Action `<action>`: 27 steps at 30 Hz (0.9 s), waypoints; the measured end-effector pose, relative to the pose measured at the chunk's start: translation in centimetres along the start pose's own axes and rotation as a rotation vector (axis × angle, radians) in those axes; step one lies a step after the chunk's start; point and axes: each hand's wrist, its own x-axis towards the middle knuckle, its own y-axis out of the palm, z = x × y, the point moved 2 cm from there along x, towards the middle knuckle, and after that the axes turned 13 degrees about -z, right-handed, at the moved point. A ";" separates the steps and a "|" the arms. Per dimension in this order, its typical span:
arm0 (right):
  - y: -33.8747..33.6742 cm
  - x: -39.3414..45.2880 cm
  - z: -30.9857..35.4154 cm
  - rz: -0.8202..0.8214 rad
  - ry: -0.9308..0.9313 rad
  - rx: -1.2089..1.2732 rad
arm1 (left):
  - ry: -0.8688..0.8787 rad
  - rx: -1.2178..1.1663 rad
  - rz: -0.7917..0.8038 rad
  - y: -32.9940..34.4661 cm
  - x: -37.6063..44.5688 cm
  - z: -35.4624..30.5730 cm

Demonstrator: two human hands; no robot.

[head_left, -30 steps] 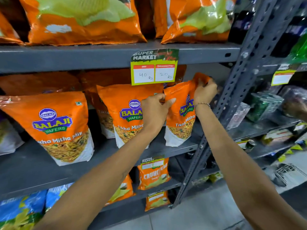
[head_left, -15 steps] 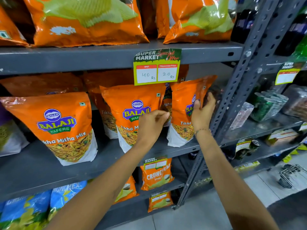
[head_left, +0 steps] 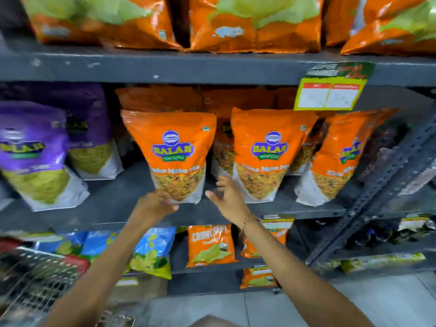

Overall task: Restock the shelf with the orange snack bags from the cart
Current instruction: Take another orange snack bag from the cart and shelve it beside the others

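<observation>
Three orange snack bags stand in a row at the front of the grey middle shelf (head_left: pixel 304 210): a left bag (head_left: pixel 173 147), a middle bag (head_left: pixel 269 152) and a right bag (head_left: pixel 339 159), with more orange bags behind them. My left hand (head_left: pixel 154 205) is curled around the bottom edge of the left bag, which leans a little to the left. My right hand (head_left: pixel 227 200) is in front of the gap between the left and middle bags, fingers spread and holding nothing. The picture is blurred by motion.
Purple snack bags (head_left: pixel 30 149) fill the shelf's left part. The wire cart (head_left: pixel 35 277) with a red rim is at the lower left. Large orange bags sit on the shelf above, blue and orange bags below. A slanted perforated post (head_left: pixel 389 182) bounds the right side.
The view has swung left. Both hands left the right-hand bag and moved down and left; my left hand now holds the base of the left bag, and my right hand has opened.
</observation>
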 end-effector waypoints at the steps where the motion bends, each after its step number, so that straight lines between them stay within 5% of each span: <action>1: 0.9 0.6 0.0 0.084 0.031 -0.002 | -0.005 0.048 0.024 -0.8 0.4 0.9; 4: 3.0 2.1 -0.1 0.227 0.059 0.083 | 0.044 0.003 0.122 -1.8 1.9 1.9; 9: 5.4 3.5 -1.3 0.192 0.121 0.105 | 0.055 -0.250 0.202 -0.5 5.9 4.6; 14: 7.9 3.8 -1.9 0.130 0.140 0.157 | 0.088 -0.244 0.044 -1.3 4.9 4.5; 27: 8.8 1.9 0.2 0.159 0.134 0.153 | 0.077 -0.417 -0.023 -1.5 4.2 7.2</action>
